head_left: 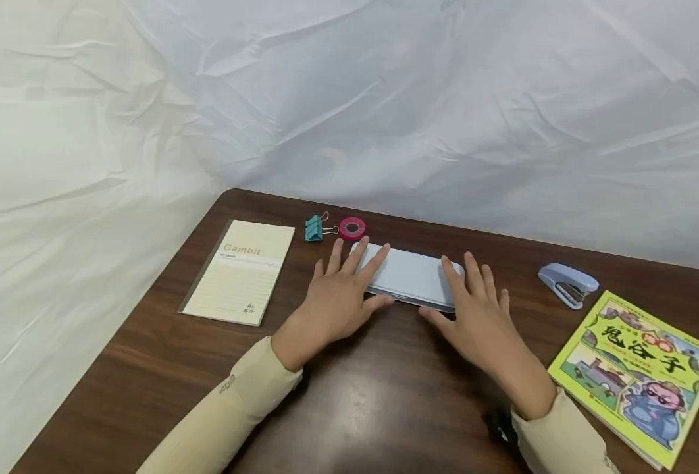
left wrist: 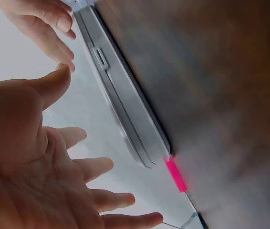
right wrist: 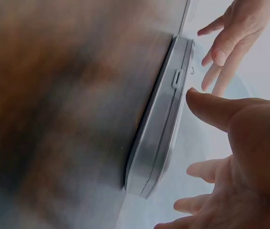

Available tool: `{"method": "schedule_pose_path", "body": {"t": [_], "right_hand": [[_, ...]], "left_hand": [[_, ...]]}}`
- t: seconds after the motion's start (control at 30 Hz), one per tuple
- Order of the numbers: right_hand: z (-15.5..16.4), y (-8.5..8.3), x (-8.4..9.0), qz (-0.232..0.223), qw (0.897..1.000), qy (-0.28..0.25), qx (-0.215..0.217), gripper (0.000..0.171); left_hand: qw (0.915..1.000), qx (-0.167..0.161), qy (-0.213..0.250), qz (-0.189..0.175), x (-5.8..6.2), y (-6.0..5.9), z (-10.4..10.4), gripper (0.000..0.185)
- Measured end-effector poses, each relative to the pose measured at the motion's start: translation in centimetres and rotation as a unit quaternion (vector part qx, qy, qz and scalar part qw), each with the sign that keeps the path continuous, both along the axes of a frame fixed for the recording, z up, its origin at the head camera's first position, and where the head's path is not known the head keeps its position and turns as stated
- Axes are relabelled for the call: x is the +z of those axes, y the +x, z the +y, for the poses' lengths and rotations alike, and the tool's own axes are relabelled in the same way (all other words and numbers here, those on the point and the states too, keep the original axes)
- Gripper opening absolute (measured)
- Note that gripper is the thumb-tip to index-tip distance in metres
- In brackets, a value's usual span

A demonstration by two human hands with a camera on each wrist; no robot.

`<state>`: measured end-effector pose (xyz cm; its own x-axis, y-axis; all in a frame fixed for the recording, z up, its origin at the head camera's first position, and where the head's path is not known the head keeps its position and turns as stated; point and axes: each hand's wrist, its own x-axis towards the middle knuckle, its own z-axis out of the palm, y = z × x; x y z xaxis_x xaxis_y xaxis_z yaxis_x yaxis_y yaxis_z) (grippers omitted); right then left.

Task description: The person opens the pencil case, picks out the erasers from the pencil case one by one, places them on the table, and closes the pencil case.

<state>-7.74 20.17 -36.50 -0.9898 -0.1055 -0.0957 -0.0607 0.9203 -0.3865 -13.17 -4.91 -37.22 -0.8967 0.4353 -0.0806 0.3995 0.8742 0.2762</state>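
Note:
A flat, pale blue hinged case (head_left: 414, 273) lies closed on the table, its long side with a small latch (left wrist: 100, 58) turned toward me. Over its left end is my left hand (head_left: 339, 299), palm down with fingers spread. My right hand (head_left: 482, 322) hovers likewise at the right end, thumb pointing inward. Both wrist views show a gap between the palms and the case (right wrist: 161, 124), and neither hand grips anything. Just behind the left fingertips are a pink tape roll (head_left: 361, 228) and a teal binder clip (head_left: 314, 228).
To the left lies a cream notebook (head_left: 239, 273). A light blue stapler (head_left: 570, 283) and a yellow-green comic-style book (head_left: 640, 375) are on the right. White sheeting (head_left: 420, 131) hangs behind the dark wooden table (head_left: 355, 408).

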Motion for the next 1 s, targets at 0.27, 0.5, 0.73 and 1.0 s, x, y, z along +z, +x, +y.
{"method": "schedule_pose_path", "body": {"t": [0.27,0.5,0.73,1.0], "right_hand": [[0.3,-1.3,-0.1,-0.003,0.999,-0.028,0.022,0.096],[0.6,-2.0,-0.2,-0.021,0.999,-0.033,0.036,0.085],[0.6,-2.4,-0.1,-0.017,0.999,-0.032,0.038,0.08],[0.9,-2.6,0.0,-0.013,0.998,-0.026,0.058,0.079]], "left_hand": [[0.9998,-0.014,0.015,-0.001,-1.3,-2.6,0.4,0.099],[0.9987,-0.035,0.015,-0.033,0.9,-2.9,0.6,0.097],[0.998,-0.057,0.022,-0.019,-6.3,-7.4,-1.1,0.1],[0.9963,-0.084,0.015,-0.014,-7.0,-8.4,-1.5,0.099]]}}
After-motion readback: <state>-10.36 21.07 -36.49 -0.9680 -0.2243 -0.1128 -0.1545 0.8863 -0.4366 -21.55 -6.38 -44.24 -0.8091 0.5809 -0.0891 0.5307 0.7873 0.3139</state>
